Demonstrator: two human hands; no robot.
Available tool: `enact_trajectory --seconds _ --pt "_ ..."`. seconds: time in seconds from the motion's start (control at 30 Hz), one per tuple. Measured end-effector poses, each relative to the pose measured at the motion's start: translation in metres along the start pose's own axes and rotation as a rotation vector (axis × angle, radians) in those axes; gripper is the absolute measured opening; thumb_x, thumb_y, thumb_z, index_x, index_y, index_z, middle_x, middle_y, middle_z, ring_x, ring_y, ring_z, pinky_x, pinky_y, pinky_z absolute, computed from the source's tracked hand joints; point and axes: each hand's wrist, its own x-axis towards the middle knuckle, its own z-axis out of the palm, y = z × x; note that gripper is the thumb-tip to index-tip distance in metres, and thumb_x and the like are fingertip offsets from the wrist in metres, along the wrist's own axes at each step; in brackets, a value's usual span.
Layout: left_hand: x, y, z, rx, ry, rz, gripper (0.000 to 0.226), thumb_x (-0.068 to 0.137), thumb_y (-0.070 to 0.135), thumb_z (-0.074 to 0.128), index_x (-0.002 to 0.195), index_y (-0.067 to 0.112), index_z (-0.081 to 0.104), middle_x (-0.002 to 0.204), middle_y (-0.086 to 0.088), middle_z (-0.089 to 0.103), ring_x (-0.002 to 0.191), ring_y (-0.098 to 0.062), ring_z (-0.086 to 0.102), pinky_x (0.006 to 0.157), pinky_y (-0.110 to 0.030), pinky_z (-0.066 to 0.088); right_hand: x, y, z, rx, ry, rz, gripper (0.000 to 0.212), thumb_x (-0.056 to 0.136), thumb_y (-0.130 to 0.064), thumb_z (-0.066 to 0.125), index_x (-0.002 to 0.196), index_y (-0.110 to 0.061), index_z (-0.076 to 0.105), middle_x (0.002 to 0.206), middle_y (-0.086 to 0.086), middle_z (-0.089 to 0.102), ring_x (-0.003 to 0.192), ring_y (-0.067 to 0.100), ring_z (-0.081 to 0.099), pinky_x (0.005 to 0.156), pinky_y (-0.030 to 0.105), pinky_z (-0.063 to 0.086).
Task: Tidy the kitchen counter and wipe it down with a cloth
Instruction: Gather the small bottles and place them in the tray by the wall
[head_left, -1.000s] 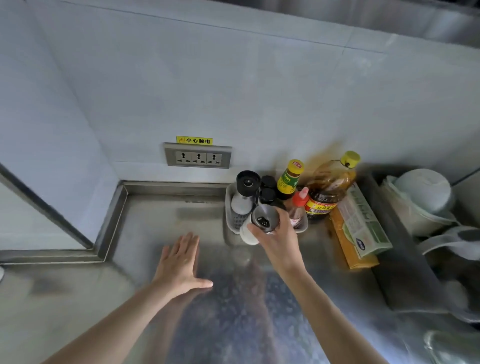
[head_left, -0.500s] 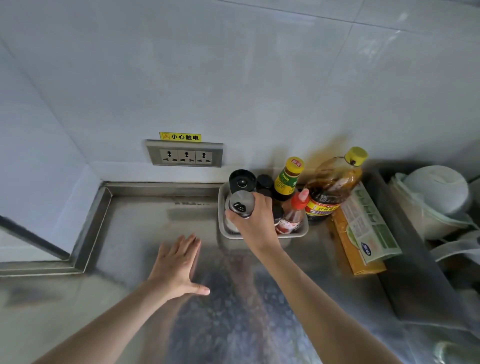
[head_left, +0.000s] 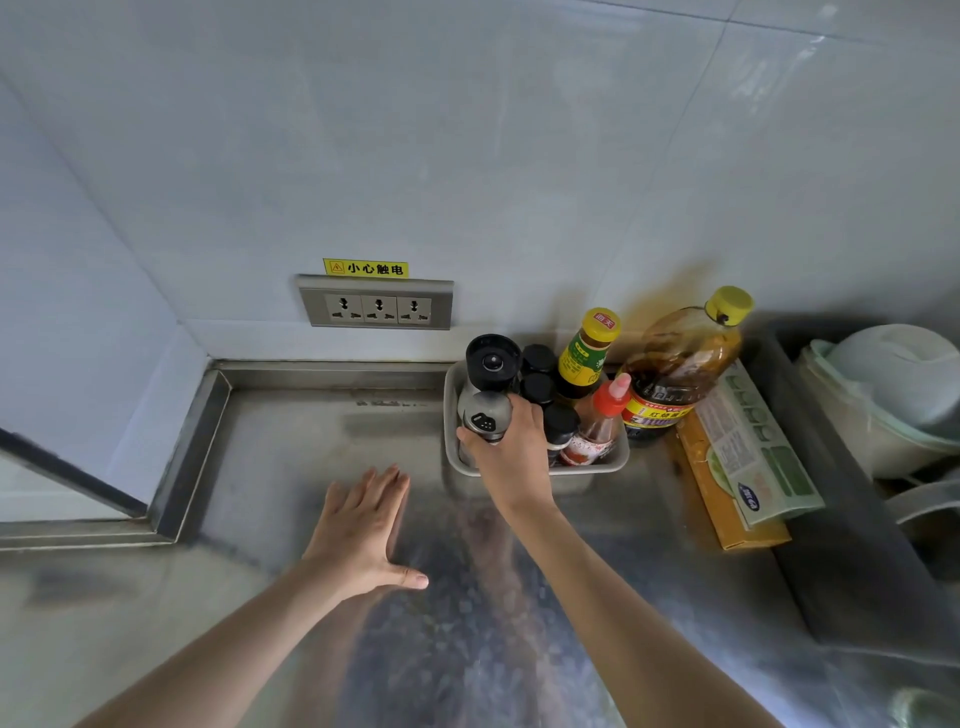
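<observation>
Lowered into the grey plastic tray (head_left: 592, 470), the steel-capped shaker (head_left: 485, 418) sits in the right hand's (head_left: 511, 457) curled grip.

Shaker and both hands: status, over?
Right hand grips shaker, upright at tray front-left corner. Left hand flat on counter, holding nothing. Bottles crowd tray behind shaker; no cloth in view.

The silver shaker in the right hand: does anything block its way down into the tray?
Nothing visible does. The right hand grips the silver shaker over the tray's front-left corner; the black grinder and black-capped jars stand beside it. The spot beneath is hidden.
</observation>
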Motion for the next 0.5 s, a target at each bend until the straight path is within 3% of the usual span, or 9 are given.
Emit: enact_trajectory --seconds 0.2,0.37,0.5 --pt "-0.001 0.000 0.000 0.005 -0.002 0.008 0.120 0.061 0.077 0.055 0.146 0.019 -0.007 0.156 0.002 -0.010 0.144 -0.022 -0.008 0.115 -0.047 0.002 -0.003 0.004 0.006 0.019 0.021 0.024 0.069 0.079 -0.018 0.071 0.134 -0.009 0.032 0.136 0.009 0.041 0.124 0.024 0.045 0.103 0.037 0.041" --pt "-0.004 0.002 -0.001 -0.014 0.008 0.010 0.120 0.064 0.074 0.055 0.145 0.016 -0.010 0.156 -0.001 -0.012 0.144 -0.022 -0.010 0.115 -0.046 -0.001 -0.008 0.011 0.008 0.065 -0.036 0.073 0.083 0.077 -0.018 0.073 0.142 -0.011 0.023 0.145 0.007 0.035 0.136 0.023 0.033 0.112 0.035 0.031" --pt "-0.020 0.012 -0.007 -0.198 0.133 -0.033 0.114 0.065 0.072 0.056 0.146 0.016 -0.001 0.157 -0.004 0.000 0.144 -0.023 0.000 0.116 -0.045 0.004 -0.017 0.008 -0.001 0.086 -0.070 0.084 0.086 0.075 -0.020 0.074 0.143 -0.014 0.022 0.147 0.005 0.033 0.137 0.020 0.030 0.114 0.035 0.027"
